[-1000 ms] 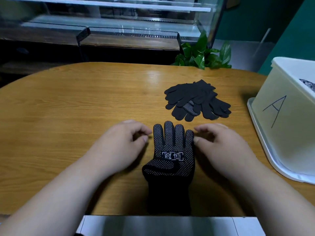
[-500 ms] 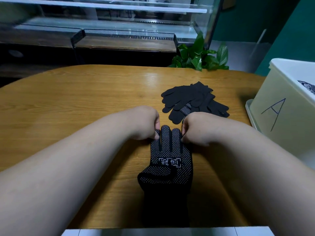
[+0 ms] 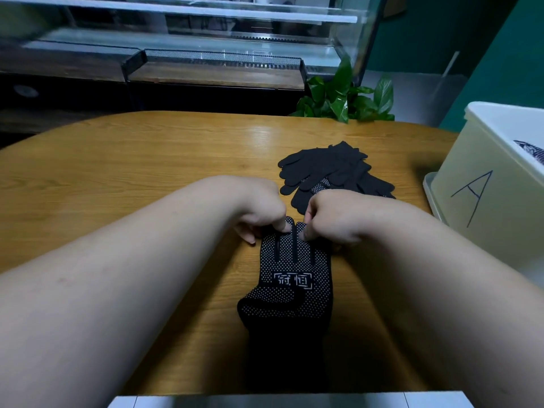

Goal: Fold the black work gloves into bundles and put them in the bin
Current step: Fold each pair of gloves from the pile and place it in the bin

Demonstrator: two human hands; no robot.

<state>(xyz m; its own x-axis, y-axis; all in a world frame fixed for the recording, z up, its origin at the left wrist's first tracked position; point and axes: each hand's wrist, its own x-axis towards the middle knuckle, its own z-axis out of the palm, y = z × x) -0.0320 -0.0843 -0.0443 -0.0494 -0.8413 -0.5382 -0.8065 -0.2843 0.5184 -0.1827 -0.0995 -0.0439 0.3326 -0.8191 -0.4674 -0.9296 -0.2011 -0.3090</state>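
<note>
Head view showed the wooden worktop (image 3: 117,178) as the largest item, rounded at its far edge. At your right stood the pale bin (image 3: 485,240), marked with a hand-drawn A and resting on a white tray or lid (image 3: 430,198). Something dark showed inside its rim, too little to identify. A loose pile of black gloves (image 3: 326,169) lay beyond your hands, apart from the bin. The dotted glove (image 3: 294,278) lay flat directly before you, palm side up, cuff toward you, thumb across the palm. Whether a second glove lay beneath it could not be told.

Step in hand, by my judgement: the start of the fold on this glove. No fold was yet made, and the glove lay at full length. The next move called for lifting the finger ends and bringing them back toward the cuff, evenly on both sides so the bundle comes out square, then carrying it right to the bin.

Your forearms reached forward and converged over the glove. Your left hand (image 3: 259,214) and right hand (image 3: 335,222) sat knuckles up, side by side at the glove's far end. The fingers (image 3: 287,226) of each hand were curled down and pinching the glove's tips, each on its own side.
</note>
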